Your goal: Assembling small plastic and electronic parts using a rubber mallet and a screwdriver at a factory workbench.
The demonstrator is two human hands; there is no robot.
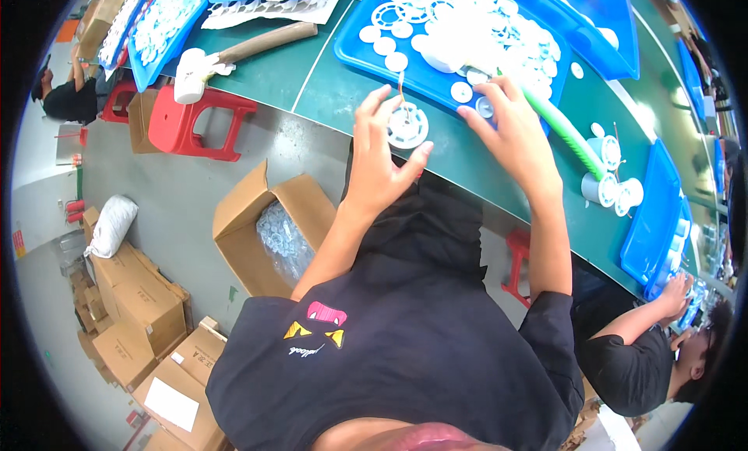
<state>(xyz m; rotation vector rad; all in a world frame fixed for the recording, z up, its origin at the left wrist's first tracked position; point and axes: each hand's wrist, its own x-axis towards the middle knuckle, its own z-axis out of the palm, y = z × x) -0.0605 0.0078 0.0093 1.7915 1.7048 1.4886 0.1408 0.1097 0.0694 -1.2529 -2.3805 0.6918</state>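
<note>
My left hand (378,151) curls around a white round plastic part (407,126) with thin wires standing up from it, at the table's near edge. Its fingers and thumb sit at opposite sides of the rim. To the right, my right hand (510,131) has thumb and fingers apart, close to a small translucent disc (485,106) at the near rim of a blue tray (354,53). White rings and discs (396,61) fill that tray, washed out by glare. Across it lies a mallet with a green handle (565,135), its pale head near the fingers.
A second mallet with a brown handle (269,42) lies left on the green table (327,92). White spools (600,187) stand at right by another blue tray (650,217). Below are a red stool (175,120) and an open carton (241,217). A co-worker (635,365) works at right.
</note>
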